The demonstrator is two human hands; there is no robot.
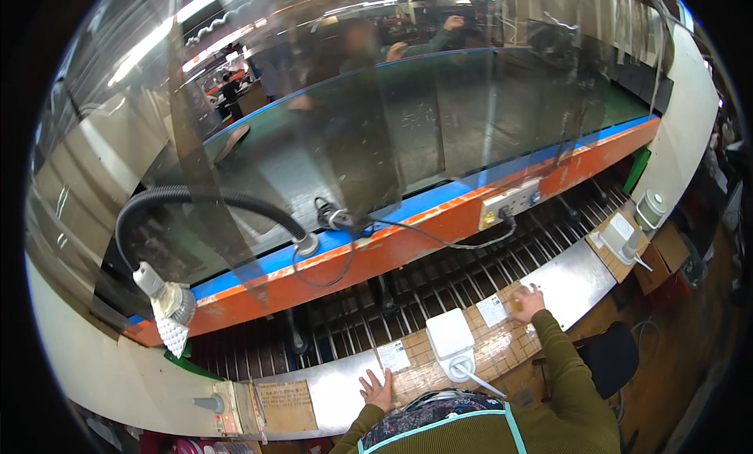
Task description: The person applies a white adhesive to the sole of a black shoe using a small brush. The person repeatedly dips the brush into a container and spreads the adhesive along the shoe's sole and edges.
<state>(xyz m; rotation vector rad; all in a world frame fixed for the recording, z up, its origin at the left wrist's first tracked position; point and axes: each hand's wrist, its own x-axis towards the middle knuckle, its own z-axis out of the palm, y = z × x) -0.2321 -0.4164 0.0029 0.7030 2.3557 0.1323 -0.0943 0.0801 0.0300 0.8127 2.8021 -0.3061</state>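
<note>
Right hand (pixel 528 301) rests palm down, fingers slightly curled, on the brown taped board (pixel 486 346), just beside a white label (pixel 492 310); whether it grips anything cannot be told. Left hand (pixel 378 390) lies flat with fingers spread at the board's left end, touching the metal ledge (pixel 333 391) and holding nothing. Between the hands sits a white box (pixel 449 333) with a cable. Beyond the board runs a dark roller bed (pixel 439 285), then an orange and blue rail (pixel 392 246) and a clear guard (pixel 408 101).
</note>
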